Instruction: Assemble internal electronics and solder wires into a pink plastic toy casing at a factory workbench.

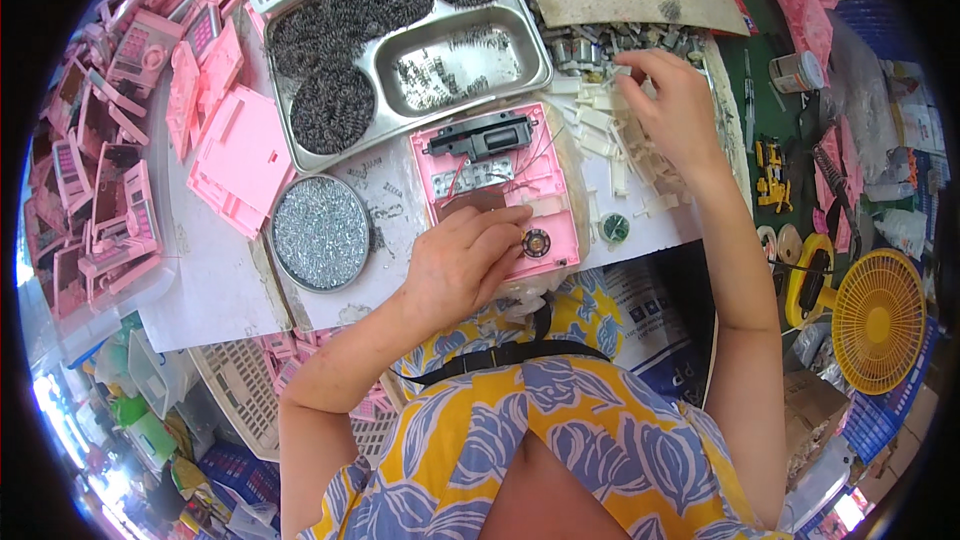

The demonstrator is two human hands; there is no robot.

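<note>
An open pink plastic casing (566, 168) lies in front of me, holding a long black part (480, 138), a silver part (470, 176), thin wires and a small round speaker-like disc (537, 243). My left hand (465, 250) rests over its lower left side, fingers curled together and pressed onto it. The index fingertip meets a pale strip (547, 205) inside the casing. To the upper right, my right hand (668, 105) pinches a small white plastic part (617, 73) between thumb and index finger, above loose white plastic parts (600, 135). Its palm side is hidden.
Behind the casing stands a metal compartment tray (545, 70) with black springs. Left of it sits a round dish (279, 262) of small silver pieces. Pink shells (105, 200) pile up at far left. Small metal parts (590, 48) lie beyond my right hand; a yellow fan (878, 325) stands right.
</note>
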